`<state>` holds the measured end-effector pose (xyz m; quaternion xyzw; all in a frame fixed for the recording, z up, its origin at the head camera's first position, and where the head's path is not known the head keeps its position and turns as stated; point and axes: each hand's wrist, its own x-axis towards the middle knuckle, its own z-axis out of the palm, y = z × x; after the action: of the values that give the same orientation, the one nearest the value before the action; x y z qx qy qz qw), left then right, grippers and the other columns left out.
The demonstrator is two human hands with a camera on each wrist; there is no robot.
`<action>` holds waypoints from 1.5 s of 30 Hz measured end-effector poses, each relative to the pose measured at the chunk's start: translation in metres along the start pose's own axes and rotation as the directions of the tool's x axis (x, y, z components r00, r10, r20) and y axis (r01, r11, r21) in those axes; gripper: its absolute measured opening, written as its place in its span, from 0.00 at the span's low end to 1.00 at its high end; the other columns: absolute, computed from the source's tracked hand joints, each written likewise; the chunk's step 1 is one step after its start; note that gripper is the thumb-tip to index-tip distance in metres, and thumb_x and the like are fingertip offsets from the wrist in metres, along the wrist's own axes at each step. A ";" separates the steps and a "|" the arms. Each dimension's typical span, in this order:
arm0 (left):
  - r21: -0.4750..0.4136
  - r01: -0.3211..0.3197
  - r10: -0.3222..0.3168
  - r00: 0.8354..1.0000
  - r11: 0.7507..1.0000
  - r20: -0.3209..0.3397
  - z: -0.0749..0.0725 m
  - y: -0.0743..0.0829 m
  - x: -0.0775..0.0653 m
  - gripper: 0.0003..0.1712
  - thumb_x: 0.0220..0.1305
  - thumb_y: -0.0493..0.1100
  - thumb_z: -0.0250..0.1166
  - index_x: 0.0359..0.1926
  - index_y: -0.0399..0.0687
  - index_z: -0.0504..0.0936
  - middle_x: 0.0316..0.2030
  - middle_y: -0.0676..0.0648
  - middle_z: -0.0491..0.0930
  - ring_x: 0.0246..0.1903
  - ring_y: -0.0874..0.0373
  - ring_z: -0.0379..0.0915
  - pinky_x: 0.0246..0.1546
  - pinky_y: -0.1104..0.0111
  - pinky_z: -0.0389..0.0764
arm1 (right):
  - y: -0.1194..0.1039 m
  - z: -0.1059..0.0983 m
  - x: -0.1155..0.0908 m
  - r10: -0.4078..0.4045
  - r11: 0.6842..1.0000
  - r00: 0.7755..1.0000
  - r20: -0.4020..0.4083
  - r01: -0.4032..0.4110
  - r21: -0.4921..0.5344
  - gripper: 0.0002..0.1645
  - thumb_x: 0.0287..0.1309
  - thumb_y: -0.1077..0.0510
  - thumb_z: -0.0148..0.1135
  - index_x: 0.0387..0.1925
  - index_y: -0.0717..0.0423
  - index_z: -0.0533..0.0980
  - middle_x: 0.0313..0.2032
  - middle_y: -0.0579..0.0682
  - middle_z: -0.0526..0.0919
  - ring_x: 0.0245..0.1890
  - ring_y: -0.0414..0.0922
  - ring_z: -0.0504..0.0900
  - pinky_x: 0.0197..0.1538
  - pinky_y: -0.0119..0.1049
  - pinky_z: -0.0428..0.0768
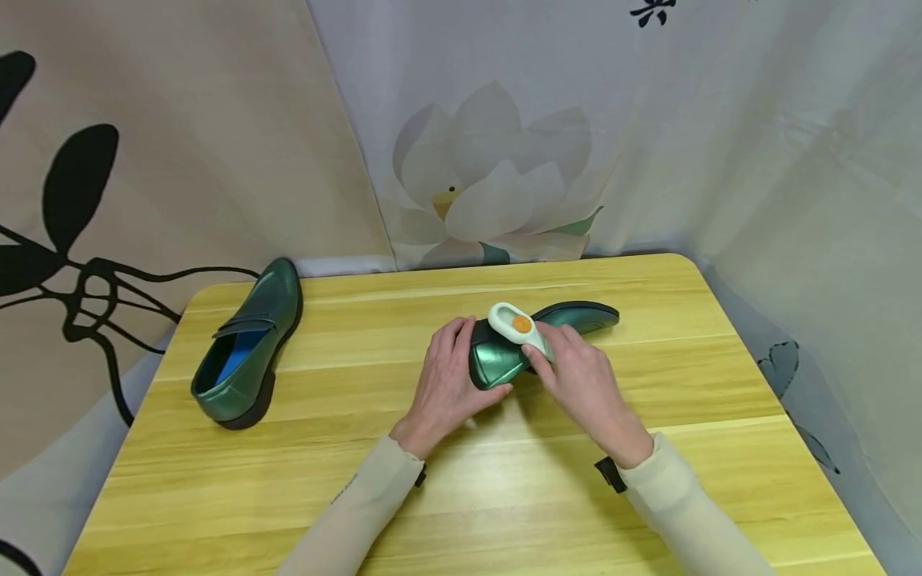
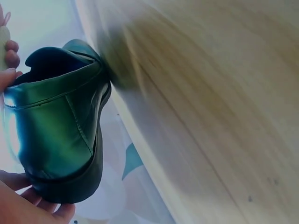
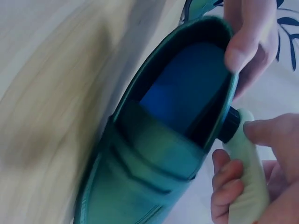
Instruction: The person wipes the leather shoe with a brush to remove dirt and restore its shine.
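A shiny dark green loafer is held tilted over the table, its toe pointing right and its blue insole visible in the right wrist view. My left hand grips it at the heel end; in the left wrist view the fingertips lie under the heel. My right hand holds a white-handled tool with an orange button and a short black head. That black head meets the loafer's side just below the opening, close to my left thumb.
The matching green loafer stands upright at the left of the wooden table, toe toward the back edge. Behind the table hangs a pale curtain printed with a lotus flower and dark leaves.
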<state>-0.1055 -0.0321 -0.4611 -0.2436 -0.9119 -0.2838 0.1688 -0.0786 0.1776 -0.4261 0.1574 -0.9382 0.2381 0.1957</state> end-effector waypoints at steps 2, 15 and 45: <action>-0.003 -0.004 0.004 1.000 1.000 -0.004 0.000 0.001 0.000 0.63 0.43 0.63 0.84 0.71 0.32 0.67 0.63 0.36 0.70 0.62 0.42 0.68 0.65 0.50 0.71 | -0.003 -0.001 -0.001 -0.027 1.000 1.000 0.005 0.027 0.007 0.25 0.69 0.52 0.68 0.58 0.68 0.79 0.37 0.58 0.82 0.24 0.47 0.77 0.25 0.44 0.81; 0.012 -0.007 0.007 1.000 1.000 0.001 -0.001 0.002 0.000 0.62 0.44 0.63 0.84 0.71 0.32 0.67 0.63 0.36 0.70 0.62 0.42 0.68 0.65 0.51 0.71 | 0.003 -0.003 -0.001 0.012 0.999 1.000 0.007 -0.012 -0.034 0.25 0.70 0.53 0.67 0.58 0.69 0.79 0.35 0.58 0.82 0.22 0.48 0.75 0.23 0.44 0.78; 0.012 -0.010 0.010 1.000 1.000 0.010 -0.003 0.000 0.000 0.62 0.45 0.62 0.84 0.71 0.32 0.68 0.64 0.35 0.69 0.63 0.41 0.67 0.65 0.51 0.71 | 0.016 -0.006 0.006 0.052 0.998 0.998 0.045 -0.051 -0.025 0.27 0.71 0.49 0.66 0.60 0.65 0.80 0.41 0.59 0.85 0.23 0.49 0.78 0.25 0.46 0.79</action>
<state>-0.1052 -0.0337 -0.4592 -0.2484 -0.9133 -0.2760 0.1671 -0.0886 0.1931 -0.4252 0.1364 -0.9490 0.2279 0.1699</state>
